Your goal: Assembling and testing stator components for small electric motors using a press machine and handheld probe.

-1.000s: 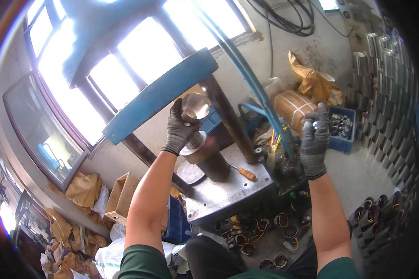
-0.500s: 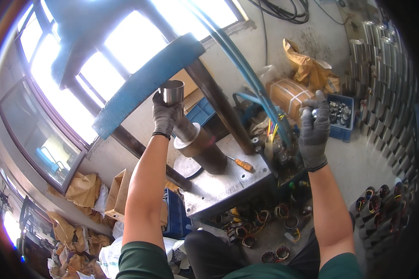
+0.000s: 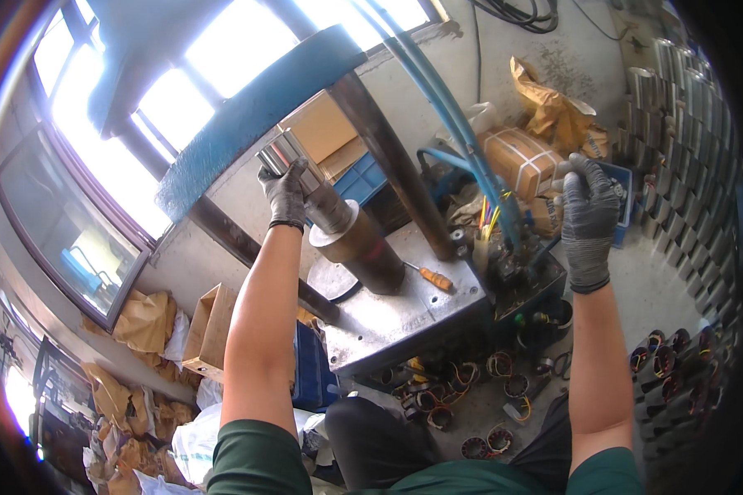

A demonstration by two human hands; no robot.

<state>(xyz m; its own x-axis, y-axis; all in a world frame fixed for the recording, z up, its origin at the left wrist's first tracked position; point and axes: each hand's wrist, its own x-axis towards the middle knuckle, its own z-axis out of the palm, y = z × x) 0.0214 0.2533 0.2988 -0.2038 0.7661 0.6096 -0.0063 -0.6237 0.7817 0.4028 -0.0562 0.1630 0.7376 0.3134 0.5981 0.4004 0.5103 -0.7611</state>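
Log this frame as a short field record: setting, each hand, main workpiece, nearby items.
Setting: workshop press with a grey steel bed and a blue top beam
Left hand: gloved, grip closed on a shiny metal cylinder above a brown sleeve
Right hand: gloved, at the control block with coloured wires; grip unclear
Nearby: orange-handled screwdriver on the bed, wound coils on the floor
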